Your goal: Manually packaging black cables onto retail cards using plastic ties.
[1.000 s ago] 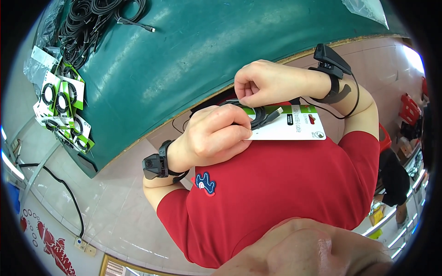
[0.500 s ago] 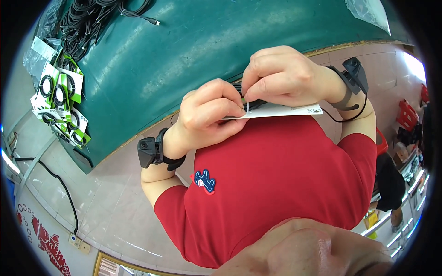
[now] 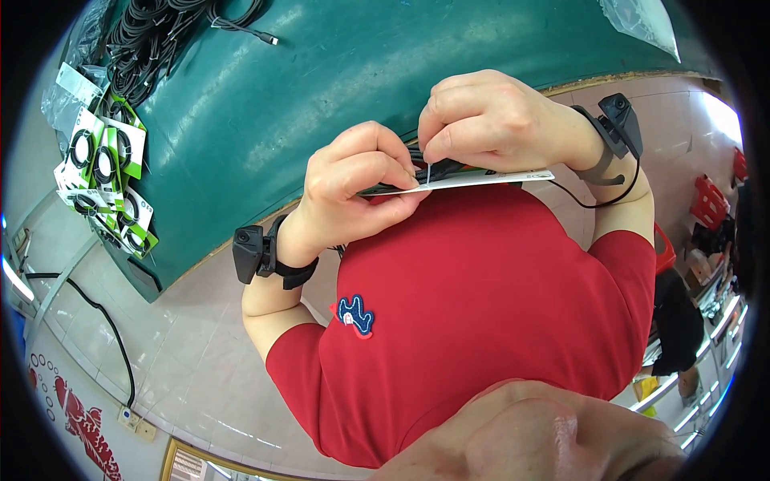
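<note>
White card (image 3: 489,179) (edge-on) between hands.

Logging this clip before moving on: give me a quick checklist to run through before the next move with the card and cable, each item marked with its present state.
1. Left hand grips the white backing card: ok.
2. Right hand pinches a thin white tie at the card: ok.
3. Black cable sits against the card: ok, mostly hidden by fingers.
4. Tie fastened through the card: cannot tell.
5. Card held level, edge-on to the camera: ok.
6. Finished packs stacked on the green table, apart from the hands: ok.
</note>
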Motion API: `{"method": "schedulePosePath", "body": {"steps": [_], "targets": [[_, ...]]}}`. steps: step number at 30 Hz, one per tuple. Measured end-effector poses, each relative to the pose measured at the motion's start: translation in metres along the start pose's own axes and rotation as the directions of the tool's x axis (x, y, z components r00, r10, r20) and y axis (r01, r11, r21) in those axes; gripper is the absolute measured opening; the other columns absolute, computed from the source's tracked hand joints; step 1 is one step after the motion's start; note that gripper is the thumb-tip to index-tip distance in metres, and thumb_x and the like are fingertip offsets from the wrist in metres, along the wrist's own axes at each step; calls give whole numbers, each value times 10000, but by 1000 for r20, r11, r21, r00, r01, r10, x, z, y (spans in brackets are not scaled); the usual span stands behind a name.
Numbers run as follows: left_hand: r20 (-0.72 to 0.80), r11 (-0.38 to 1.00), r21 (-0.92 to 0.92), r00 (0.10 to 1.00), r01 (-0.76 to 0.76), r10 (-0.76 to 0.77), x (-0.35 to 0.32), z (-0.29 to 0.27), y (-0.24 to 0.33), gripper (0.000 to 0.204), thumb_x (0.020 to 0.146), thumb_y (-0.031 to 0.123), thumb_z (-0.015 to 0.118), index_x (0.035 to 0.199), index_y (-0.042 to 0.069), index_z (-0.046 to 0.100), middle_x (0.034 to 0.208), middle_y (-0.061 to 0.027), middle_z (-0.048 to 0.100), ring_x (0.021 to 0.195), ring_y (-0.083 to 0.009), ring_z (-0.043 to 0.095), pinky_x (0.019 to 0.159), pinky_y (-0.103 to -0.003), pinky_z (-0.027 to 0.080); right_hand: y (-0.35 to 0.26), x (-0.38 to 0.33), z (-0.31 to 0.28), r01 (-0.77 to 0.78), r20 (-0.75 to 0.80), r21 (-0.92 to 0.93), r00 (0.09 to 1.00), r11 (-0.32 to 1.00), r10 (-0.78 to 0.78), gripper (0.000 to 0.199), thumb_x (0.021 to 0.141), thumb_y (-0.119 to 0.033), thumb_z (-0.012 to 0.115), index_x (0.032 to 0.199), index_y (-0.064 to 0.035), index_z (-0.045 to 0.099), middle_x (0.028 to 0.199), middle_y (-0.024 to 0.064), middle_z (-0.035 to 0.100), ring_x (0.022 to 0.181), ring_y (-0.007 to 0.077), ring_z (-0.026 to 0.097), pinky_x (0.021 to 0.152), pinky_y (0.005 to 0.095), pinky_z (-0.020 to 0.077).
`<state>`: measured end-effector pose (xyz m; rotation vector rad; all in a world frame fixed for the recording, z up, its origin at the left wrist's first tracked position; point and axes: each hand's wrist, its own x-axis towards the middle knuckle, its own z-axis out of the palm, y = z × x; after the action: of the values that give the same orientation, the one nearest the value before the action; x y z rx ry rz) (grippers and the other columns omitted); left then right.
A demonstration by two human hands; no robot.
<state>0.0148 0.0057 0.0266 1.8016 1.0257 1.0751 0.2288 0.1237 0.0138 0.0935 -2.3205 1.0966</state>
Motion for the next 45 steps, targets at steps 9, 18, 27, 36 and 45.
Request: {"method": "schedulePosePath", "body": {"steps": [9,18,27,36,45], "targets": [[30,995,-40,995,94,-93,2,-3,-5,156,691,-6,821,754,46,687,864,-64,659,734,-157,651,630,-241,519,6,-3,4,-32,-10,12,999,999,32,102,788,-4,733,857,-45,671,872,61,651,749,239,633,612,337,509],[213,800,-402,895,446,-392,3,-2,-22,146,783,54,819,780,16,677,910,-15,628,751,-63,618,636,-214,484,10,-19,6,-383,168,322,923,866,345,126,786,-68,785,881,-48,705,895,69,676,788,213,648,649,317,515],[281,738,-445,861,508,-423,3,1,-27,146,779,22,806,794,23,661,929,-19,613,748,-56,607,637,-200,472,13,-27,12,-432,155,375,901,820,404,205,775,-168,829,912,-67,715,926,52,693,846,191,653,689,302,518],[288,749,-433,865,501,-412,4,4,-31,158,781,38,810,786,23,653,910,-9,608,732,-51,600,618,-199,463,19,-37,16,-376,118,360,926,854,358,224,823,-183,815,972,-46,717,948,47,659,828,143,620,699,261,519],[301,727,-454,857,515,-419,7,4,-35,179,784,77,826,785,23,655,894,1,604,717,-47,586,606,-208,448,16,-39,16,-482,102,348,872,804,478,190,846,-150,804,972,-40,715,963,34,634,808,111,631,693,233,530]]}}
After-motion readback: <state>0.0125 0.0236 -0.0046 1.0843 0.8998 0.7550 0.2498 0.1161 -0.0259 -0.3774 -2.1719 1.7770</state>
